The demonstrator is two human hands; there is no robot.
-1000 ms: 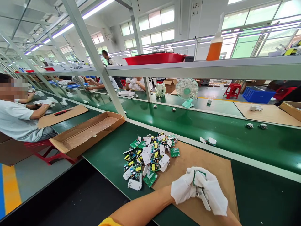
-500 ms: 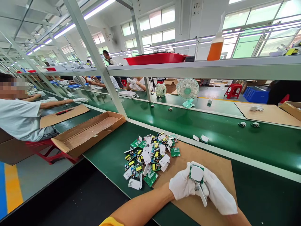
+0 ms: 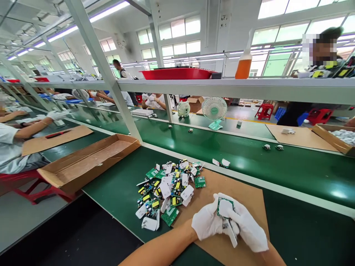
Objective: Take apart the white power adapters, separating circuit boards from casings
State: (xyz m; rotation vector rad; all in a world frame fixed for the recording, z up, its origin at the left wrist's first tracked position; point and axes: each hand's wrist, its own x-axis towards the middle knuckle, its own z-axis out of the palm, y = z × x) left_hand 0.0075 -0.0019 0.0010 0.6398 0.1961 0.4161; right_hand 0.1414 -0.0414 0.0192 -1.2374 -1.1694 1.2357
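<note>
Both my hands wear white gloves and meet over a brown cardboard sheet (image 3: 244, 188). Between them is a small green circuit board (image 3: 221, 207) with a white plastic piece on its face; another white flat piece (image 3: 230, 233) hangs below it. My left hand (image 3: 206, 221) grips the board from the left side. My right hand (image 3: 251, 225) closes on it from the right, its thumb lying over the white face. To the left lies a heap of circuit boards (image 3: 177, 188) with yellow parts and white plastic pieces.
A long cardboard tray (image 3: 91, 162) sits at the left. Beyond a pale rail runs a green belt (image 3: 244, 147) with scattered small boards (image 3: 221, 163). Overhead, a shelf (image 3: 194, 87) carries a red tray (image 3: 177, 73) and an orange-filled bottle (image 3: 244, 66). A co-worker's arm (image 3: 33, 127) is at far left.
The view has turned slightly right. My right thumb has come over the white face of the board. A person now shows behind the shelf at right.
</note>
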